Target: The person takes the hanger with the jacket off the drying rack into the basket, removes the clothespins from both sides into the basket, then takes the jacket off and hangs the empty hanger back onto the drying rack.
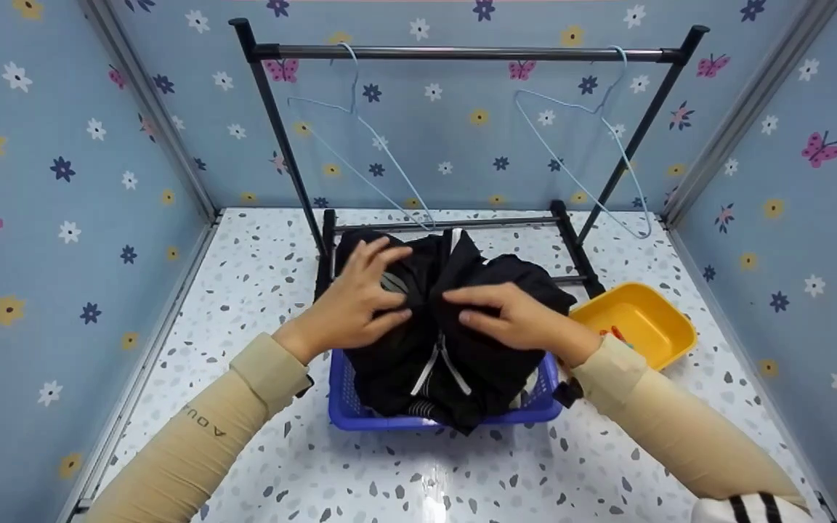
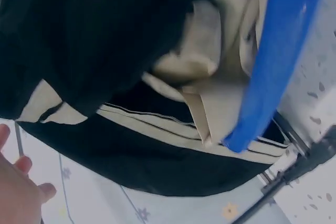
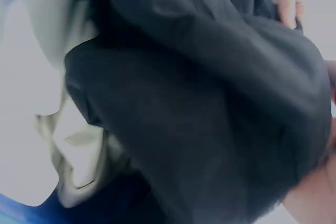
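Note:
A black garment (image 1: 462, 363) with two white drawstrings and a white-edged opening lies bunched over a blue basket (image 1: 382, 423). My left hand (image 1: 349, 301) is over its left side, thumb and fingers spread apart. In the left wrist view, the left fingertips (image 2: 46, 191) show beside the cloth with nothing between them. On the other side, my right hand (image 1: 513, 316) touches the garment near its middle, index finger and thumb pointing left. Blurred black cloth (image 3: 173, 119) fills the right wrist view and partly covers the fingers, so the right hold is unclear. Beige cloth (image 2: 210, 98) lies underneath.
Behind the basket stands a black clothes rack (image 1: 462, 53), with a light blue hanger (image 1: 382, 142) on the left and another hanger (image 1: 535, 131) on the right. A yellow tub (image 1: 651, 319) with small colourful things sits to the right on the speckled surface (image 1: 259, 269).

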`<state>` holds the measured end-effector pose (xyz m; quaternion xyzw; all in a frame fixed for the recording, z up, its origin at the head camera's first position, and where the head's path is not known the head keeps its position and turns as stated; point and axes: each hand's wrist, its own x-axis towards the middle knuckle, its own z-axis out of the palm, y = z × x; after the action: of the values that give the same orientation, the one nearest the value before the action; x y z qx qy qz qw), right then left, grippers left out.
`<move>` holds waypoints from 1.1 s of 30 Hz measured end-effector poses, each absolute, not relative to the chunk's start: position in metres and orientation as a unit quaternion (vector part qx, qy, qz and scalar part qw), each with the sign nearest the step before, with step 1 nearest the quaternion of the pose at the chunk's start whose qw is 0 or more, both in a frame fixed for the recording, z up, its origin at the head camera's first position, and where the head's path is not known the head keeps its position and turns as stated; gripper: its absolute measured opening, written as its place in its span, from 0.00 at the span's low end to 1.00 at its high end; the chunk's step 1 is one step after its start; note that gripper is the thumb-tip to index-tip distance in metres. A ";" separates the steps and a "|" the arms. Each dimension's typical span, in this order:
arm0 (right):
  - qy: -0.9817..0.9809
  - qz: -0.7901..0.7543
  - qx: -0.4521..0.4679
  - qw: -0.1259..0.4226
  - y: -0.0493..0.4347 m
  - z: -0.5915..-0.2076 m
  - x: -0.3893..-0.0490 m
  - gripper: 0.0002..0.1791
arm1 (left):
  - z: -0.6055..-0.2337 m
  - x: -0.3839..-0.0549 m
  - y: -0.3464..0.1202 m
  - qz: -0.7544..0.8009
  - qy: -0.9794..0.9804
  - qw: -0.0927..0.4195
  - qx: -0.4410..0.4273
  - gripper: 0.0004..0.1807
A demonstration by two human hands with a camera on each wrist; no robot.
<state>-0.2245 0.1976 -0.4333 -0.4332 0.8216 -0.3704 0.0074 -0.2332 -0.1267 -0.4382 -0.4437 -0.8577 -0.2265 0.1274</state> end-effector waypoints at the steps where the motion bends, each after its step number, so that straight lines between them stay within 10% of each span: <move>1: 0.821 -0.349 -0.452 0.028 0.199 -0.435 -0.224 0.23 | -0.440 -0.231 -0.126 -0.220 -0.855 0.117 -0.455 0.14; 16: 0.848 -0.138 -0.449 0.243 0.204 -0.455 -0.208 0.28 | -0.472 -0.223 -0.112 -0.264 -0.870 -0.100 -0.403 0.21; 28: 0.856 -0.098 -0.422 0.281 0.203 -0.472 -0.203 0.27 | -0.481 -0.231 -0.094 -0.110 -0.886 0.036 -0.448 0.38; 33: 0.850 -0.111 -0.429 0.284 0.206 -0.475 -0.206 0.26 | -0.477 -0.231 -0.087 -0.061 -0.883 -0.026 -0.465 0.44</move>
<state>-0.2056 0.2059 -0.4753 -0.4294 0.8500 -0.1114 0.2843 -0.2311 -0.0871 -0.4770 -0.4647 -0.8830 -0.0609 -0.0257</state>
